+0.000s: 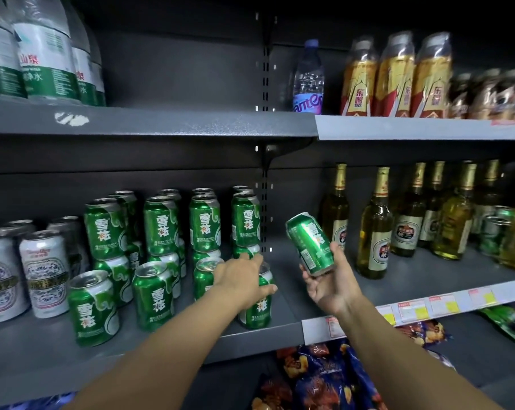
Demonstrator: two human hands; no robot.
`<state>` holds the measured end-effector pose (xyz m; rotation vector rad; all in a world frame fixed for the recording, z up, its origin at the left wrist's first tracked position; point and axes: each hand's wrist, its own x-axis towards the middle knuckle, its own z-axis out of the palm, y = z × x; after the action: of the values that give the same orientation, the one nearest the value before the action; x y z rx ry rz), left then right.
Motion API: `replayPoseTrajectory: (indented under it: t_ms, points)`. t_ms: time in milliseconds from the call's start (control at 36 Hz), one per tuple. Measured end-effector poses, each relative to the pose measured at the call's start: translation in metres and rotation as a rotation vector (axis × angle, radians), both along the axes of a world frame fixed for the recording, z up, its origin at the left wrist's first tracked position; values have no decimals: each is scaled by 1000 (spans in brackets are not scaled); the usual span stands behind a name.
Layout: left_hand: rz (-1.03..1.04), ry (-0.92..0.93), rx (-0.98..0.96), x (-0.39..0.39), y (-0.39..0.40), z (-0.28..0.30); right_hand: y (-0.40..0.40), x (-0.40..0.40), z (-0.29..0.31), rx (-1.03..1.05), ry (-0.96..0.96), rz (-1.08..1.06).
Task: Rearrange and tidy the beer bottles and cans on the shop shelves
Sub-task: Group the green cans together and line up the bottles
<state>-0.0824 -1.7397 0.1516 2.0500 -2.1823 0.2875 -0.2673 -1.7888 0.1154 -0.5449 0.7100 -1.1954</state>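
Note:
Several green beer cans stand on the dark middle shelf [150, 347], some stacked two high at the back [204, 223]. My left hand [241, 276] grips the top of a front-row green can [257, 312] at the shelf's right end. My right hand [328, 284] holds another green can [309, 242] tilted in the air, to the right of the stack and above the shelf. Silver beer cans [45, 273] stand at the left. Glass beer bottles [374, 229] with gold foil necks line the grey shelf on the right.
The upper shelf carries large water jugs [43, 51] at left, a small water bottle [309, 78] and gold drink bottles [395, 78] at right. Snack bags [318, 377] lie below. Price tags [413, 310] line the right shelf's front edge.

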Motion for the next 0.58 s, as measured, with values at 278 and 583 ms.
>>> replayPoseTrajectory:
  t_ms: [278, 583]
  points:
    - [-305, 1369, 146, -18, -18, 37, 11, 10, 9, -76, -28, 305]
    - [-223, 903, -148, -32, -28, 43, -5, 7, 73, -621, 867, 111]
